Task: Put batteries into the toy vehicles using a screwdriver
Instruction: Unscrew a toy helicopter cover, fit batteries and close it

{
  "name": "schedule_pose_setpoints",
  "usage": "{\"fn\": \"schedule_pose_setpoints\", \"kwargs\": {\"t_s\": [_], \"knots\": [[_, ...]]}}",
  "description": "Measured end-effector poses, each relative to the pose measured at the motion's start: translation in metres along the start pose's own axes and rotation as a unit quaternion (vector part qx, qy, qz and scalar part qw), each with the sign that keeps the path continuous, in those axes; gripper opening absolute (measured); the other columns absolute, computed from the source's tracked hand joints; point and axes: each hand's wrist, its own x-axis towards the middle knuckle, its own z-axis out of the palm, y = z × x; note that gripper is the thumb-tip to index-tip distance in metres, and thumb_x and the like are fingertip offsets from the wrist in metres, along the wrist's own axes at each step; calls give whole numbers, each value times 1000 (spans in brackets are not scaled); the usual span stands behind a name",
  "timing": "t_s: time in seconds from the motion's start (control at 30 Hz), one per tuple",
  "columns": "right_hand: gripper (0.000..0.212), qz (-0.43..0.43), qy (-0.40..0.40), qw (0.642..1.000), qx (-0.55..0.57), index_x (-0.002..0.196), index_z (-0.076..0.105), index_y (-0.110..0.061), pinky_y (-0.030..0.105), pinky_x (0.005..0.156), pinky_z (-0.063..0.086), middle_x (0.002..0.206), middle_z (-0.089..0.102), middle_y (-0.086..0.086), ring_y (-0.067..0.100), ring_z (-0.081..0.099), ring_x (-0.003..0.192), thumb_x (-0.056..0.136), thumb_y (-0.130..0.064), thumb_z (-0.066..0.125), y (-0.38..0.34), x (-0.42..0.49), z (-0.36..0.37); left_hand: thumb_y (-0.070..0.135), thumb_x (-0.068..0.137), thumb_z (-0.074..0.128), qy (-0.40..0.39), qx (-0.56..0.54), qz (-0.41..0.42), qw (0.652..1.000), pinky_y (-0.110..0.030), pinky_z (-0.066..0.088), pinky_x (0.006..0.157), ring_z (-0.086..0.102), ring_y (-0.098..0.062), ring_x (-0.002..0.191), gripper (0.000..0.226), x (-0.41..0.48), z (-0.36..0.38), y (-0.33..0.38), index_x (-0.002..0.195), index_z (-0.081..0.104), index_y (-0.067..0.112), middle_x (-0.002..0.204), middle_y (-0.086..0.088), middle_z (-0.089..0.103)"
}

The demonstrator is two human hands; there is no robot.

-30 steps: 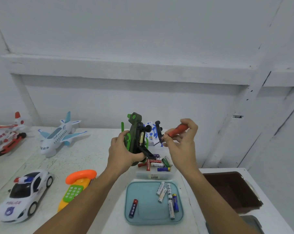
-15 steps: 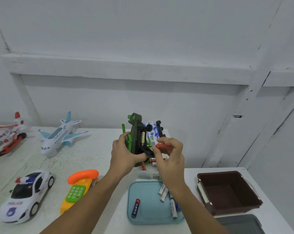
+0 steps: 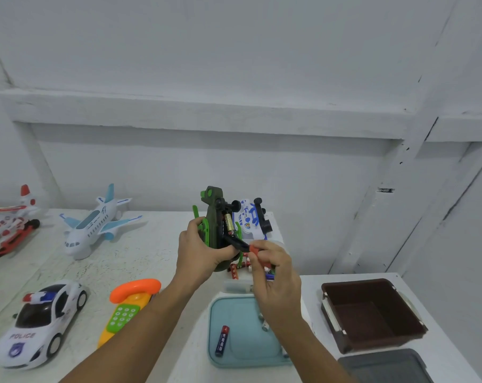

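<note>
My left hand [image 3: 199, 257] is gripping the green toy vehicle [image 3: 213, 217] upright above the bench's [image 3: 151, 244] right edge, its battery bay facing my right hand [image 3: 277, 277], which is pinching the screwdriver [image 3: 253, 250], angled up-left toward it.

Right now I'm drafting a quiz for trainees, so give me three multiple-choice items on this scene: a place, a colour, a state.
1. Where is the brown bin relative to the light blue tray? A. left of it B. right of it C. inside it
2. What colour is the handle of the screwdriver in the right hand? A. red B. yellow C. white
3. The battery bay of the green toy in the left hand is: A. open B. covered C. taped
Answers: B, the bin stands right of the tray; A, its visible end is red; A, a gold battery lies exposed.
</note>
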Motion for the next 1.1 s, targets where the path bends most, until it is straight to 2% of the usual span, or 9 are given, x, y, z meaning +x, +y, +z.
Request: {"fn": "schedule_pose_setpoints", "kwargs": {"t_s": [0.1, 0.2, 0.37, 0.53, 0.6, 0.7, 0.83, 0.97, 1.1], "knots": [[16, 7, 16, 1000, 0, 103, 50, -17, 18, 84, 52, 115, 62, -3, 9, 62, 109, 92, -8, 58, -1, 0, -5, 39, 45, 93, -7, 11, -4, 1000, -30, 60, 62, 62, -18, 96, 91, -1, 1, 0, 124, 47, 28, 112, -5, 57], [21, 33, 42, 999, 5, 100, 50, -19, 12, 85, 49, 110, 64, 0, 8, 62, 106, 88, -5, 60, -3, 6, -12, 54, 38, 85, -7, 50, -1, 999, -42, 59, 81, 60, -17, 100, 101, -3, 1, -3, 128, 45, 31, 113, -2, 56], [27, 80, -1, 996, 40, 104, 48, -39, 23, 81, 55, 105, 65, -4, 19, 67, 98, 92, -17, 58, -10, 15, -15, 57, 39, 84, -8, 81, 11, 997, -43, 59, 82, 59, -18, 101, 103, -5, 3, -4, 130, 44, 31, 113, -1, 56], [9, 69, -75, 995, -14, 101, 49, -23, 6, 73, 46, 99, 57, -12, 0, 58, 84, 95, -19, 53, -10, 15, -6, 54, 39, 82, -10, 90, 15, 996, -45, 58, 83, 53, -22, 106, 104, -10, 5, 1, 132, 42, 33, 113, 1, 45], [4, 69, -83, 994, -28, 98, 49, -21, 3, 68, 42, 95, 55, -11, 0, 54, 81, 96, -19, 51, -11, 13, -4, 50, 41, 82, -12, 95, 18, 995, -44, 56, 87, 51, -22, 107, 103, -12, 6, 3, 134, 42, 31, 113, 0, 43], [3, 59, -75, 994, -50, 95, 48, -21, 6, 64, 42, 89, 56, -6, 7, 52, 74, 96, -19, 49, -10, 12, -4, 41, 46, 86, -11, 101, 18, 995, -44, 54, 90, 51, -21, 106, 98, -13, 6, 5, 134, 44, 29, 112, 0, 43], [9, 62, -46, 995, -67, 98, 48, -27, 24, 63, 50, 92, 55, -11, 10, 56, 76, 95, -19, 51, -8, 17, -9, 38, 51, 91, -10, 106, 20, 994, -41, 52, 93, 49, -21, 107, 99, -12, 6, 4, 136, 42, 27, 115, -1, 43], [49, 224, 34, 971, 74, 99, 44, -53, 27, 71, 59, 96, 62, -8, 13, 66, 91, 94, -8, 60, -18, 35, -18, 51, 41, 89, -22, 78, 11, 997, -45, 59, 79, 56, -18, 101, 104, -10, 4, 2, 133, 44, 31, 113, 0, 50], [32, 403, 109, 886, 202, 106, 45, -30, 36, 67, 61, 98, 60, 9, 23, 71, 82, 94, -4, 58, -3, 60, -31, 56, 41, 87, -34, 71, 10, 997, -44, 58, 84, 55, -16, 105, 106, -11, -1, 0, 134, 42, 30, 117, 0, 52]]}}
